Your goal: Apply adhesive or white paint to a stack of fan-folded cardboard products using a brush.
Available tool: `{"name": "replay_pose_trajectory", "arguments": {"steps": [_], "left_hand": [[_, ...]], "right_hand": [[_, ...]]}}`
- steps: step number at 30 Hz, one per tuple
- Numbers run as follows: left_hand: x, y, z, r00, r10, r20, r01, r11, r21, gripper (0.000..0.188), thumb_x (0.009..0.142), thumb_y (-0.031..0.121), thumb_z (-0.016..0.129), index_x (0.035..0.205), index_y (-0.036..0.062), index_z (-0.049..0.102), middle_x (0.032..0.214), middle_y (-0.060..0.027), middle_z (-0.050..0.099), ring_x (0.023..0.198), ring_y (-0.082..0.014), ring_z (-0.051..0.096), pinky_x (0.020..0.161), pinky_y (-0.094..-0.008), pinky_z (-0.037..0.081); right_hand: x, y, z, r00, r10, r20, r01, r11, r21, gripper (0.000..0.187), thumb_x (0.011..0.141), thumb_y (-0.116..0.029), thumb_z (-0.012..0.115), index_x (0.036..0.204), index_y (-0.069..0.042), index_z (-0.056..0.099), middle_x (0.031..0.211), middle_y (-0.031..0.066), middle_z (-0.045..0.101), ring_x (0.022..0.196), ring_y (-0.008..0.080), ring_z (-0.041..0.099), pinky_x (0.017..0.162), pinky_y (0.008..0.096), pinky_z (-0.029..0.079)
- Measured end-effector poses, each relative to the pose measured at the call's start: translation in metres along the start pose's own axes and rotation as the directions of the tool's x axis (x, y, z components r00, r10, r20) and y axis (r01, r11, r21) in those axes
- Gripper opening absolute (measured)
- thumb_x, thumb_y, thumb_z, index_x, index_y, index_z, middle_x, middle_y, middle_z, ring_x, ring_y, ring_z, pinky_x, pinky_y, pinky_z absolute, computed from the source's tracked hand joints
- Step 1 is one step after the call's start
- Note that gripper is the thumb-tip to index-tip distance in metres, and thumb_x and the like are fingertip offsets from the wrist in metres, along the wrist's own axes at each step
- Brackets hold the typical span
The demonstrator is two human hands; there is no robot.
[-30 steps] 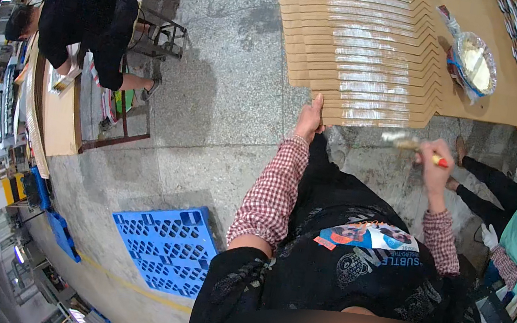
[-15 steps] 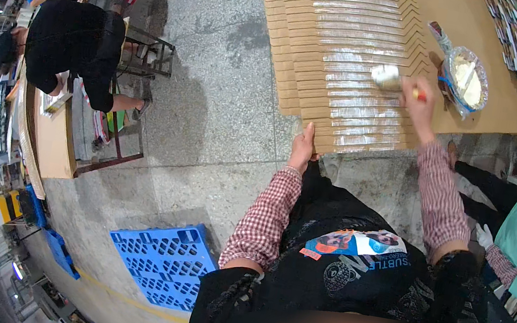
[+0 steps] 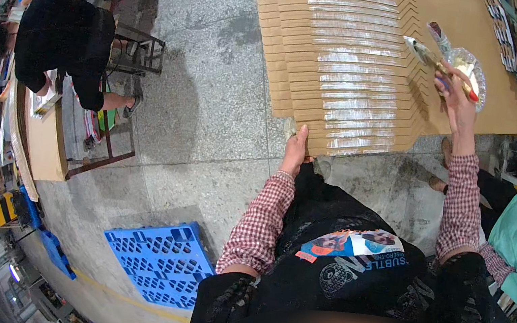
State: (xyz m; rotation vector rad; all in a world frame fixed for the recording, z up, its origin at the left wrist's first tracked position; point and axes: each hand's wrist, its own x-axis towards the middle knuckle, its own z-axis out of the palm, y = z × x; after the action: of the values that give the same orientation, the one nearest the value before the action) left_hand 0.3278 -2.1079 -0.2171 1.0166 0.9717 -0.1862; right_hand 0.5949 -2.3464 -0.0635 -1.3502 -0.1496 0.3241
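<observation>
Watching: I look down at a worktable (image 3: 486, 110) that carries a fanned row of brown cardboard sheets (image 3: 337, 58), each overlapping the next, with a shiny wet-looking band down the middle.
Left hand: my left hand (image 3: 295, 150) lies flat at the near edge of the worktable, fingers together and pressing on the lowest sheet of the row.
Right hand: my right hand (image 3: 456, 92) is raised over the right part of the worktable, fingers clamped on a brush (image 3: 434, 59) with a red handle end.
Brush: its bristle end points left, toward the cardboard sheets; it is just beside a round clear bowl (image 3: 467, 65) near the right edge.
Step in hand: I judge this is the moment between loading the brush at the bowl and spreading on the sheets.
Next move: it calls, I think, for a steady stroke along the shiny band while the left hand stops the row from sliding.
Sheets look: thin, flat and stiff; the coated strips reflect the light.
</observation>
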Motion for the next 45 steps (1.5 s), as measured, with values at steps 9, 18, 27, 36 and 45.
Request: {"name": "replay_pose_trajectory", "arguments": {"steps": [9,18,27,36,45], "left_hand": [[0.0,0.003,-0.003,1.0,0.005,0.023,-0.007,0.997,0.077,0.056,0.09,0.052,0.039,0.096,0.0006,0.058,0.074,-0.0065,0.063,0.056,-0.0119,0.059,0.042,-0.0234,0.045],[0.007,-0.005,-0.005,1.0,-0.022,-0.018,0.024,0.993,0.118,0.054,0.09,0.053,0.038,0.088,0.0026,0.059,0.063,-0.005,0.061,0.047,-0.0115,0.056,0.037,-0.0216,0.039],[0.005,0.0,-0.004,1.0,0.021,0.009,-0.021,0.998,0.051,0.059,0.09,0.052,0.041,0.083,-0.0031,0.059,0.057,-0.0095,0.059,0.04,-0.0124,0.051,0.033,-0.0229,0.034],[0.005,0.0,-0.005,1.0,-0.027,-0.007,0.028,0.996,0.09,0.062,0.09,0.055,0.037,0.079,-0.0011,0.06,0.053,-0.0094,0.058,0.036,-0.0123,0.046,0.032,-0.023,0.032],[0.004,-0.001,-0.004,0.999,-0.012,0.04,0.009,0.997,0.077,0.06,0.09,0.056,0.034,0.083,0.0018,0.06,0.058,-0.0078,0.06,0.038,-0.0119,0.048,0.033,-0.0227,0.031]], "right_hand": [[0.047,0.051,0.029,0.952,-0.298,0.07,0.286,0.784,-0.552,0.019,0.088,-0.015,0.056,0.086,0.001,0.065,0.088,0.0036,0.065,0.081,0.0085,0.058,0.073,0.0223,0.046],[-0.026,0.045,0.005,0.976,-0.201,0.09,0.212,0.745,-0.633,0.012,0.083,-0.007,0.057,0.084,-0.001,0.067,0.081,0.0023,0.066,0.075,0.0073,0.059,0.066,0.0214,0.046],[-0.012,0.065,0.001,0.98,-0.19,0.06,0.18,0.717,-0.673,0.017,0.085,-0.013,0.056,0.083,-0.001,0.068,0.078,0.0013,0.066,0.068,0.006,0.054,0.062,0.0209,0.043],[-0.058,0.044,0.001,0.993,-0.118,0.017,0.106,0.805,-0.584,0.018,0.085,-0.014,0.057,0.084,0.001,0.067,0.08,0.0026,0.067,0.075,0.007,0.059,0.067,0.0208,0.046],[-0.141,0.072,-0.047,0.999,0.038,0.003,-0.027,0.75,-0.661,0.013,0.082,-0.01,0.059,0.082,0.0,0.067,0.08,0.0044,0.066,0.077,0.0098,0.06,0.069,0.0231,0.046]]}}
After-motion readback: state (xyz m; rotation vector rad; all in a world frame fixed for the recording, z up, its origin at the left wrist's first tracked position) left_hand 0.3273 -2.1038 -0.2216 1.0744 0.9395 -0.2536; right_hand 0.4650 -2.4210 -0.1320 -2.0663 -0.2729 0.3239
